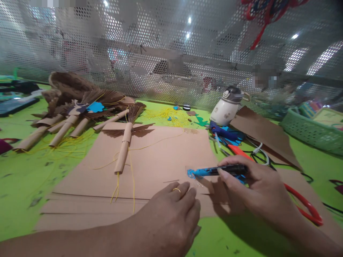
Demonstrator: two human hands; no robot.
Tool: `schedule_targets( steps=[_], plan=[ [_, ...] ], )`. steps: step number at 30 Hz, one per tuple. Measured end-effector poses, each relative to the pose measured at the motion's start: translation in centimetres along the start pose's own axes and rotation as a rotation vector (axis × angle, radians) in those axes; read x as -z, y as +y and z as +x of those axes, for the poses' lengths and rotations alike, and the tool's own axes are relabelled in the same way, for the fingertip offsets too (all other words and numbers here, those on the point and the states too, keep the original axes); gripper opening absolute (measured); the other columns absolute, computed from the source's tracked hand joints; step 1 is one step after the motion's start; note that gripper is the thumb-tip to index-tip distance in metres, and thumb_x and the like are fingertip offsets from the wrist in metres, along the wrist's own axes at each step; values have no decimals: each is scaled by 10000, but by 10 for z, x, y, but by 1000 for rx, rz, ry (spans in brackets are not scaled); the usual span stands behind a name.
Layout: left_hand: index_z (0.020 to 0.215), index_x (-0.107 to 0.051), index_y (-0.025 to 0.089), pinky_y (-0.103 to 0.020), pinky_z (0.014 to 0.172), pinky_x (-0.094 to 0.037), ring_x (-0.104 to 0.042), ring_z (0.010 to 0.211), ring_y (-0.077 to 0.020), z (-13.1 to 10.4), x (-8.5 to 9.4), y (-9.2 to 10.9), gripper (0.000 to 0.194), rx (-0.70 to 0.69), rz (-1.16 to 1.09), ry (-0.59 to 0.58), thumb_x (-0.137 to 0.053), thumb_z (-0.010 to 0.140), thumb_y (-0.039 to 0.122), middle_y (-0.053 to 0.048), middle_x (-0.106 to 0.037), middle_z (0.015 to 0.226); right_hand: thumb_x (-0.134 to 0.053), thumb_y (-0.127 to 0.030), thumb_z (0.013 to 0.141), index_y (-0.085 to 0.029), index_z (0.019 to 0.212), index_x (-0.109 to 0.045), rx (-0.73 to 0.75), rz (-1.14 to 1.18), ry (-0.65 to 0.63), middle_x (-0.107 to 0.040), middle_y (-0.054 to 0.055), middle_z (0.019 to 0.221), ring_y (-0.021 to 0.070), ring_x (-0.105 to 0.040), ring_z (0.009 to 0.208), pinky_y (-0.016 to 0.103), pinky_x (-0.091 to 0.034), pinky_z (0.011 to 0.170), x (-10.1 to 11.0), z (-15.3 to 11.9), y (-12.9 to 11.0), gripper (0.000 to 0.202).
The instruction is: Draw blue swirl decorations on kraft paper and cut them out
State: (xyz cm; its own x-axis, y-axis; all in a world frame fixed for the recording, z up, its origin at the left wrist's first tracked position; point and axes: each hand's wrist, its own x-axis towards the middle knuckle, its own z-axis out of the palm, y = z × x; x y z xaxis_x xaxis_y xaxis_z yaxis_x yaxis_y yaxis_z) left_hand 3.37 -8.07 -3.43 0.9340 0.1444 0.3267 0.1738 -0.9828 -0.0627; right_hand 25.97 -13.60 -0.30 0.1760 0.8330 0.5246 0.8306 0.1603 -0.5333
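Note:
My right hand [252,189] grips a blue and black pen-like tool [214,171], its blue tip lying on a stack of brown paper sheets [150,164]. My left hand [174,214], with a ring on one finger, rests with fingers curled on the near edge of the same sheets, just left of the tool's tip. A rolled brown paper broom with fanned top [125,142] and loose yellow threads [132,178] lies on the sheets further back.
Several finished paper brooms [66,117] lie at back left. Red-handled scissors [302,203], a blue glue gun [225,132], a white bottle [225,107] and a green basket [311,132] stand at the right. A perforated metal screen [160,53] closes the back of the green table [24,178].

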Motion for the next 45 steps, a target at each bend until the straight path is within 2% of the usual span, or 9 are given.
schedule_targets(
  steps=[4, 11, 19, 24, 34, 40, 45],
  plan=[
    [1076, -697, 96, -472, 1011, -550, -675, 1134, -315, 2, -1, -2, 290, 31, 17, -8, -461, 1073, 265, -127, -742, 1185, -631, -249, 875, -255, 839, -725, 28, -7, -1, -770, -26, 744, 132, -707, 631, 198, -560, 607, 3, 0, -1, 101],
    [1092, -696, 89, -467, 1023, -552, -671, 1152, -313, 3, 0, -3, 327, -10, 14, -31, -424, 1086, 272, -136, -733, 1196, -648, -266, 896, -253, 885, -727, 49, -40, -33, -784, -23, 766, 133, -717, 647, 203, -559, 625, 4, 0, 3, 81],
    [1104, -689, 87, -469, 1010, -551, -672, 1149, -316, 4, 1, -2, 320, -6, 9, -21, -418, 1085, 257, -146, -730, 1190, -644, -297, 886, -258, 838, -735, -80, 45, 3, -752, -20, 730, 155, -677, 633, 263, -540, 629, -2, -2, -5, 110],
    [1123, -685, 79, -478, 1034, -531, -660, 1164, -319, 3, 1, 0, 321, 24, -1, -22, -418, 1085, 254, -164, -722, 1204, -662, -283, 857, -270, 810, -727, -94, 61, 21, -715, -39, 670, 147, -624, 571, 268, -525, 594, -3, -2, -10, 81],
    [1137, -682, 82, -476, 1037, -523, -654, 1177, -316, 4, 1, 0, 309, 30, -18, -32, -436, 1087, 263, -166, -720, 1209, -636, -315, 874, -252, 827, -716, -175, 77, -3, -723, -27, 713, 151, -640, 620, 280, -502, 618, -2, -2, -11, 111],
    [1181, -692, 72, -492, 1037, -532, -658, 1172, -329, 3, 2, 1, 308, 17, -24, -38, -452, 1074, 231, -149, -724, 1208, -656, -354, 874, -247, 868, -722, -196, 40, 82, -727, -8, 723, 171, -648, 602, 309, -512, 607, 3, -2, -4, 126],
    [1189, -692, 83, -494, 1037, -539, -659, 1179, -328, 4, 0, 0, 308, 13, -46, -68, -455, 1073, 242, -157, -724, 1190, -697, -322, 856, -268, 877, -731, -147, 8, 146, -756, -10, 754, 180, -679, 626, 306, -538, 621, 14, 1, 5, 67]
  ],
)
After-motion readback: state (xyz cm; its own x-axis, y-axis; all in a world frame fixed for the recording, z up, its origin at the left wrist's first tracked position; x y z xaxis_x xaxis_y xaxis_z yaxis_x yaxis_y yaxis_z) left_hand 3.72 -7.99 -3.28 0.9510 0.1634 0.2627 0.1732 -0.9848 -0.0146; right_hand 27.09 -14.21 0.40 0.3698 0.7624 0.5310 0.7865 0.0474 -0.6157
